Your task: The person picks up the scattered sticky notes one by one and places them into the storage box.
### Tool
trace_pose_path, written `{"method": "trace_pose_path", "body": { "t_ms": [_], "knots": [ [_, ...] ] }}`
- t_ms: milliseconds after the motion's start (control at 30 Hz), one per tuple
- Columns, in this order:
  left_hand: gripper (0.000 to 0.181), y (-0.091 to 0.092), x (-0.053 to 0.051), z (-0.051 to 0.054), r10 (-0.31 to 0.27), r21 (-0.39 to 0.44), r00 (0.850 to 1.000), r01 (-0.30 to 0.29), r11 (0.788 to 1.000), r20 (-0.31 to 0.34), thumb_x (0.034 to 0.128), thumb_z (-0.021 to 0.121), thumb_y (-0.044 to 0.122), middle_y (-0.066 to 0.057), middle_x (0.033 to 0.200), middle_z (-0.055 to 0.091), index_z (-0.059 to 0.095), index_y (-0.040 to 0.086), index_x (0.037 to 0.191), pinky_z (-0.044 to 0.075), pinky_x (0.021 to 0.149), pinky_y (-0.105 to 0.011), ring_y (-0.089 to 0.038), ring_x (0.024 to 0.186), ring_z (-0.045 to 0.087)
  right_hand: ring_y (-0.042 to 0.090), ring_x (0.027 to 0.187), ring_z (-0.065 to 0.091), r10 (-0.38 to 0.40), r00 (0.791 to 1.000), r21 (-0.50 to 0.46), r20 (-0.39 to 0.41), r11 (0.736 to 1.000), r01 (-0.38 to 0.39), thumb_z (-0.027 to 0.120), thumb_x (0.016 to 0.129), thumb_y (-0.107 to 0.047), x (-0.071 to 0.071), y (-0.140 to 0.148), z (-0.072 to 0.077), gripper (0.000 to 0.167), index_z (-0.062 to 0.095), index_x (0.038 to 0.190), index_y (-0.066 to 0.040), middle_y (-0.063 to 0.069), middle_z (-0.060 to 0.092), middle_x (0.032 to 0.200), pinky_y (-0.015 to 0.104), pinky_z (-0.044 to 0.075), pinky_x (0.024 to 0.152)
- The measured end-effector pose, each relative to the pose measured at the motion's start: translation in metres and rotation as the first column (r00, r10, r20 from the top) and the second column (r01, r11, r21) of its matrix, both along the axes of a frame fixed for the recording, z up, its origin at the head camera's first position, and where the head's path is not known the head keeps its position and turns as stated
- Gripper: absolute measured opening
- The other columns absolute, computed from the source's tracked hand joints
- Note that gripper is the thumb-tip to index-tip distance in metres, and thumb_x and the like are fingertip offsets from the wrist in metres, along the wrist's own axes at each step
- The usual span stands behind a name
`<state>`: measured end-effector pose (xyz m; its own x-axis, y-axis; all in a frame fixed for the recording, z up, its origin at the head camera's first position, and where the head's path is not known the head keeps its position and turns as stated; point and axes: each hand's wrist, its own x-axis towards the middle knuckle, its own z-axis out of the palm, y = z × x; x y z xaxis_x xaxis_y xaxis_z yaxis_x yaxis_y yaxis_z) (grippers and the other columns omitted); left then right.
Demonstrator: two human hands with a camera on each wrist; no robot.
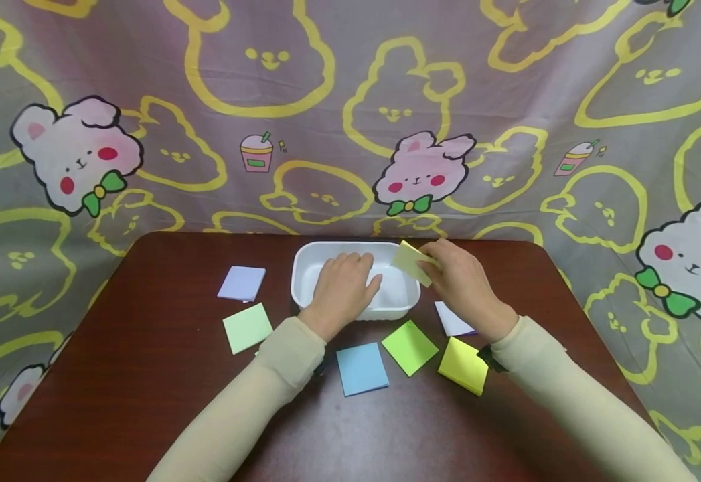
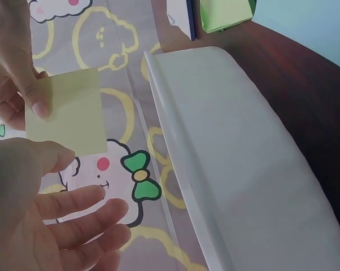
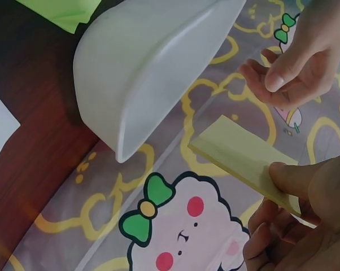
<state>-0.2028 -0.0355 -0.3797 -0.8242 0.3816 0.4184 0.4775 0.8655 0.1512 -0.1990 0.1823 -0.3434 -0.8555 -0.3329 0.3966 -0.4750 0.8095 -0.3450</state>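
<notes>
Between thumb and fingers, the right hand (image 1: 461, 284) pinches a pale yellow sticky-note pad (image 1: 409, 263) above the right end of a white tray (image 1: 390, 312). In the right wrist view the pad (image 3: 243, 158) shows its thickness, gripped at one edge by the right hand (image 3: 305, 209). Over the tray's left part is the left hand (image 1: 344, 288), its relaxed fingers holding nothing. The left wrist view shows the left hand (image 2: 62, 214) with fingers apart, near the lower edge of the pad (image 2: 74, 113); whether the thumb touches it, I cannot tell.
Around the tray on the brown table (image 1: 145, 348) lie a lilac pad (image 1: 242, 283), a pale green pad (image 1: 248, 329), a blue pad (image 1: 362, 369), a bright green pad (image 1: 410, 347), a yellow pad (image 1: 463, 365) and a white-topped pad (image 1: 452, 320). A patterned cloth (image 1: 326, 134) hangs behind.
</notes>
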Motion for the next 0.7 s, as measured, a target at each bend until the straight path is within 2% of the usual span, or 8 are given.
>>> {"method": "trace_pose_path", "body": {
  "t_ms": [333,700],
  "knots": [
    [0.027,-0.005,0.002,-0.002,0.004,0.019,1.0,-0.004,1.0,-0.003,0.099,0.063,0.033,-0.01,0.085,0.07,0.066,0.006,0.101,0.051,0.069,-0.041,-0.028,0.08,0.066,0.021,0.077,0.059,0.047,0.999,0.004,0.004,0.999,-0.047,0.071,0.093,-0.007,-0.001,-0.004,-0.007,0.011,0.071,0.104,-0.004,0.008,0.067,0.09,0.036,0.051,0.068],
    [0.029,-0.006,0.003,-0.004,0.018,0.013,0.999,-0.018,1.0,0.034,0.0991,0.063,0.033,-0.012,0.086,0.07,0.067,0.004,0.102,0.051,0.07,-0.043,-0.03,0.082,0.067,0.021,0.077,0.062,0.06,0.998,0.063,-0.022,0.996,-0.058,0.072,0.093,-0.008,-0.003,-0.008,-0.017,0.01,0.072,0.102,-0.005,0.007,0.069,0.09,0.037,0.05,0.068]
  ]
}}
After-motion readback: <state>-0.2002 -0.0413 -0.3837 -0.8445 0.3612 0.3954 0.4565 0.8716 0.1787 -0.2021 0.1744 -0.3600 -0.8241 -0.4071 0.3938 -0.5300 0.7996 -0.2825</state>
